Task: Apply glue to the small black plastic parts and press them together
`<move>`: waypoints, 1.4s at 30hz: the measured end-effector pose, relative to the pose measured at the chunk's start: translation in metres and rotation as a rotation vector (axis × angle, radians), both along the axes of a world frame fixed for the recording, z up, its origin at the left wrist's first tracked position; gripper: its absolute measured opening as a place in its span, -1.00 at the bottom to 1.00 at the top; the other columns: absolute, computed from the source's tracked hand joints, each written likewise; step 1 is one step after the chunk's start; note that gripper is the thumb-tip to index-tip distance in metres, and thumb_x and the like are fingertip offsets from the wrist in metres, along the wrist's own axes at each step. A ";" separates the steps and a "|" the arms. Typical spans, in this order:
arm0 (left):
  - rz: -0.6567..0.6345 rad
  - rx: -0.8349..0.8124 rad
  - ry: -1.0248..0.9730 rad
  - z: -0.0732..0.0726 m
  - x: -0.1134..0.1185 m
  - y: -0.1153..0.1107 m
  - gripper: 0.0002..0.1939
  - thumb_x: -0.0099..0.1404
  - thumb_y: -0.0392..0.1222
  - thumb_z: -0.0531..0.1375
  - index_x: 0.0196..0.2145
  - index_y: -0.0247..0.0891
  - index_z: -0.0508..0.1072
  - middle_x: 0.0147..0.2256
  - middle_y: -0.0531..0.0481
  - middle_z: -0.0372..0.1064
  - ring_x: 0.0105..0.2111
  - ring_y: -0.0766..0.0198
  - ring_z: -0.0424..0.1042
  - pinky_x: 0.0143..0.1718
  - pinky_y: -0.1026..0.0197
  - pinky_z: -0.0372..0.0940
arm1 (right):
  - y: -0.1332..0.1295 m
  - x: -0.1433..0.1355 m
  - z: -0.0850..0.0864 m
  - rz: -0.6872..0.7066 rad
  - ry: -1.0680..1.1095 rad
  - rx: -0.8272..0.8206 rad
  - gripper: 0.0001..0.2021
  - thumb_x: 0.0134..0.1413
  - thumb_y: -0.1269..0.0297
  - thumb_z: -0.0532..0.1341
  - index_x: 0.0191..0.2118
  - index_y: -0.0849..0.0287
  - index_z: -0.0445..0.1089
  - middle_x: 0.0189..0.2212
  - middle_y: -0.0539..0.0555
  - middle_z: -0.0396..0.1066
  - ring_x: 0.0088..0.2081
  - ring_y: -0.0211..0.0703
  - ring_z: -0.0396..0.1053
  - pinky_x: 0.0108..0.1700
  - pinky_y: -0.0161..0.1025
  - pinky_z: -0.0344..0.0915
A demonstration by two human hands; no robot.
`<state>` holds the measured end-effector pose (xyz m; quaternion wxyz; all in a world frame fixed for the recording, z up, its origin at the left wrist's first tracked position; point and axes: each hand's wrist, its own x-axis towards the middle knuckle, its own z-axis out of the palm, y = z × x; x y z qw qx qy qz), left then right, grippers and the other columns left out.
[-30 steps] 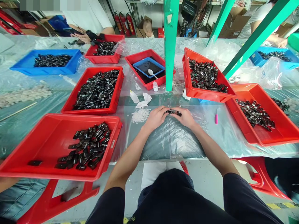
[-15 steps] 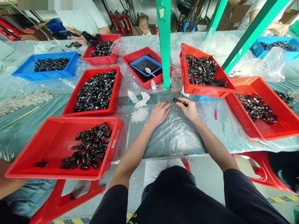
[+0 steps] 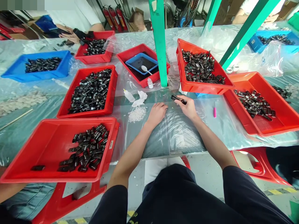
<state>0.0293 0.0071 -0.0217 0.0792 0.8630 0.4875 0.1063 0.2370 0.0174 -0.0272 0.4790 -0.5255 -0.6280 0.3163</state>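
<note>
My right hand grips a small glossy black part between thumb and fingers, just above the plastic-covered table. What kind of part it is I cannot make out. To its left, my left hand rests low on the sheet with its fingers curled together. Anything between those fingertips is hidden. Beside the left hand lies a pile of tiny white pieces. Behind the pile are crumpled white tissue and a white squeeze bottle. A pink-handled tool lies to the right of my right hand.
Red bins of black parts stand left and right; another juts over the table's front left. A green post rises ahead, near a small bottle and a blue tray with a spoon. Other people sit around.
The fingers of my left hand have drawn in from spread to curled. My right hand still holds the black part, with little movement. The view has shifted slightly.
</note>
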 end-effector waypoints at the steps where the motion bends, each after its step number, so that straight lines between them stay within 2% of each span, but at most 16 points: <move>1: 0.013 -0.010 -0.017 0.000 -0.003 0.001 -0.67 0.49 -0.28 0.04 -0.05 -0.25 0.60 -0.07 -0.23 0.54 0.01 -0.05 0.47 0.09 -0.06 0.28 | 0.000 0.000 0.000 -0.002 -0.002 -0.007 -0.56 0.14 -0.07 0.31 -0.06 0.20 0.60 -0.38 0.05 0.53 -0.38 -0.15 0.36 -0.21 -0.19 0.30; 4: 0.025 -0.055 -0.109 -0.001 -0.013 0.000 -0.73 0.46 -0.30 0.08 -0.12 -0.24 0.60 -0.11 -0.20 0.55 -0.02 -0.03 0.50 0.09 -0.04 0.31 | -0.002 -0.001 0.000 0.008 -0.010 -0.013 -0.55 0.14 -0.08 0.31 -0.05 0.20 0.60 -0.38 0.05 0.52 -0.38 -0.16 0.35 -0.20 -0.18 0.31; 9: 0.083 -0.146 -0.396 -0.001 -0.029 0.000 -0.72 0.36 -0.32 0.20 0.00 -0.23 0.56 -0.19 -0.11 0.58 -0.17 0.08 0.54 -0.05 0.06 0.38 | -0.005 -0.006 -0.002 0.065 -0.044 -0.002 -0.53 0.16 -0.11 0.31 -0.06 0.20 0.60 -0.35 0.07 0.55 -0.35 -0.14 0.36 -0.17 -0.17 0.31; 15: 0.168 -0.152 -0.893 0.005 -0.030 0.001 -0.80 0.29 -0.14 0.29 -0.16 -0.23 0.61 -0.27 -0.05 0.59 -0.30 0.23 0.50 -0.31 0.20 0.28 | -0.012 -0.011 0.002 0.189 -0.074 -0.002 -0.54 0.19 -0.11 0.31 -0.05 0.19 0.61 -0.33 0.07 0.56 -0.33 -0.13 0.39 -0.16 -0.17 0.32; 18: 0.148 -0.177 -1.061 0.010 -0.027 -0.001 -0.76 0.23 -0.06 0.34 -0.20 -0.25 0.62 -0.30 -0.03 0.58 -0.33 0.26 0.47 -0.33 0.21 0.26 | -0.016 -0.014 0.006 0.283 -0.080 0.014 -0.57 0.21 -0.09 0.31 -0.03 0.16 0.61 -0.29 0.08 0.57 -0.30 -0.11 0.42 -0.13 -0.16 0.33; 29: 0.130 -0.196 -1.055 0.016 -0.025 -0.007 -0.77 0.24 -0.08 0.34 -0.20 -0.26 0.62 -0.30 -0.04 0.57 -0.33 0.28 0.44 -0.32 0.20 0.25 | -0.021 -0.016 0.012 0.355 -0.059 0.039 -0.64 0.23 -0.01 0.32 -0.08 0.18 0.61 -0.26 0.09 0.58 -0.28 -0.12 0.42 -0.12 -0.17 0.32; 36: 0.119 -0.176 -1.026 0.015 -0.026 -0.007 -0.78 0.25 -0.10 0.32 -0.19 -0.25 0.62 -0.26 -0.05 0.60 -0.32 0.27 0.47 -0.32 0.20 0.26 | -0.020 -0.015 0.012 0.342 -0.092 0.022 -0.58 0.22 -0.10 0.30 -0.08 0.16 0.61 -0.30 0.08 0.55 -0.29 -0.11 0.40 -0.12 -0.16 0.32; 42: 0.092 -0.184 -0.999 0.017 -0.028 -0.008 -0.78 0.24 -0.09 0.34 -0.20 -0.22 0.63 -0.27 -0.04 0.61 -0.32 0.27 0.46 -0.32 0.19 0.26 | -0.021 -0.014 0.012 0.369 -0.124 0.051 -0.61 0.25 -0.08 0.29 -0.06 0.15 0.61 -0.34 0.07 0.52 -0.31 -0.13 0.38 -0.14 -0.18 0.31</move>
